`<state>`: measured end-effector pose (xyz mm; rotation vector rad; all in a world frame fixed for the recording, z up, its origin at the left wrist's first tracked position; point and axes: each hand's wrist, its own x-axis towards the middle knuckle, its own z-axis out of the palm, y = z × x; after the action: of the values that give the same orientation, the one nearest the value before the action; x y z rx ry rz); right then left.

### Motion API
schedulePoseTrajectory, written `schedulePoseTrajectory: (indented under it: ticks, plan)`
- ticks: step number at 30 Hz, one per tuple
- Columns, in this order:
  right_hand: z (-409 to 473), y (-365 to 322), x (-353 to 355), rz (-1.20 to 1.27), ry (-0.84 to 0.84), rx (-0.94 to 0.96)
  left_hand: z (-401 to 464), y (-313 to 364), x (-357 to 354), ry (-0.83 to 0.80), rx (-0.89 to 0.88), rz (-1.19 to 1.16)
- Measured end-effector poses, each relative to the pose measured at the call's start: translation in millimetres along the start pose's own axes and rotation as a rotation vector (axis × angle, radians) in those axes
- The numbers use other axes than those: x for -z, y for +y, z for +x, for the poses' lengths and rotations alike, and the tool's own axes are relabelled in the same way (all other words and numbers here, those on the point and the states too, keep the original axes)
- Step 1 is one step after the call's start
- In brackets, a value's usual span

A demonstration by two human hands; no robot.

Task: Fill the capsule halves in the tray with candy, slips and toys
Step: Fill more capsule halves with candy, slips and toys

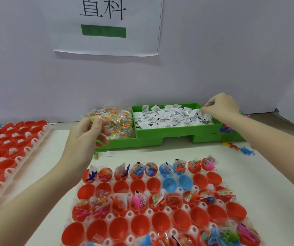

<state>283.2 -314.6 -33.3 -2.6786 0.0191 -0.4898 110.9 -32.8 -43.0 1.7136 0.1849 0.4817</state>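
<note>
White wall backs your tabletop [267, 183]. Your left hand [89, 132] pinches a candy packet [96, 121] at the candy bin [117, 142] along the far edge; your right hand [220, 105] pinches a slip [203, 112] in the slip bin [176, 128]. Near you sits the tray [162, 210] of capsule halves [139, 226].

The print on the paper slips [171, 116] is too small to read. The right hand [220, 107] covers the bin's far corner and most of a blue piece between its fingers. The bottom edge cuts off the nearest tray [162, 208] row; the left edge crops a second tray [41, 134]. The wall sign [107, 25] runs past the top edge.
</note>
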Motion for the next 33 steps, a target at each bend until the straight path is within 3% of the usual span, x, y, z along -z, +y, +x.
schedulePoseTrajectory:
  ticks: [7,13,18,21,29,33]
  plan:
    - [-3,-15,4,0.589,0.012,-0.229,-6,1,1,-0.039,0.023,0.013]
    - [-3,-15,3,0.931,0.029,-0.417,-12,3,0,-0.087,0.092,0.002]
    - [-8,-17,5,0.822,-0.006,-0.363,-25,3,-8,-0.162,0.214,0.001]
    - [-11,-18,2,0.764,-0.113,-0.32,-32,8,-7,-0.172,0.203,-0.022]
    - [-25,-23,-5,0.413,-0.103,-0.104,-38,10,-5,-0.137,0.185,-0.022]
    - [-25,-11,-6,0.411,-0.144,-0.089,-40,9,-6,-0.153,0.176,0.0]
